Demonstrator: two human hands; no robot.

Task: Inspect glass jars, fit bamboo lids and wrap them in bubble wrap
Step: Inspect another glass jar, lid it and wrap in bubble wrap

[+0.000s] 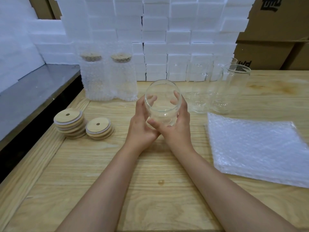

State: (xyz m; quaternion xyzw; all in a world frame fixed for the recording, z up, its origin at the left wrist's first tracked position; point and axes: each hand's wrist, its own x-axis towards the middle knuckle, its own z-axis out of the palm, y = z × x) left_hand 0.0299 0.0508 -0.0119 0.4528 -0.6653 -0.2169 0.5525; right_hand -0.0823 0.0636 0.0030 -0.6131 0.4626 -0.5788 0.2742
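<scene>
Tilting toward the camera, a clear glass jar (pixel 163 104) is held above the middle of the wooden counter (pixel 150 173), so that its open mouth faces up and back to the viewer and its long axis runs away and downward. Nothing is seen inside it. The jar is gripped by the left hand (pixel 142 121) on its left side and by the right hand (pixel 177 124) on its right side; the fingers (pixel 176 97) of both hands are curled closed around the glass wall, and the thumbs meet under the base.

Two jars already wrapped in bubble wrap (pixel 108 79) are standing upright at the back left, each closed with a bamboo lid. Several empty glass jars (pixel 217 87) without lids are standing upright at the back right, close together. Two stacks of bamboo lids (pixel 83 125) are lying on the counter to the left of the hands, the left stack higher. A pile of flat bubble wrap sheets (pixel 257 149) is laid at the right. White foam blocks (pixel 155 30) are stacked behind the counter, with cardboard boxes (pixel 275 34) beside them.
</scene>
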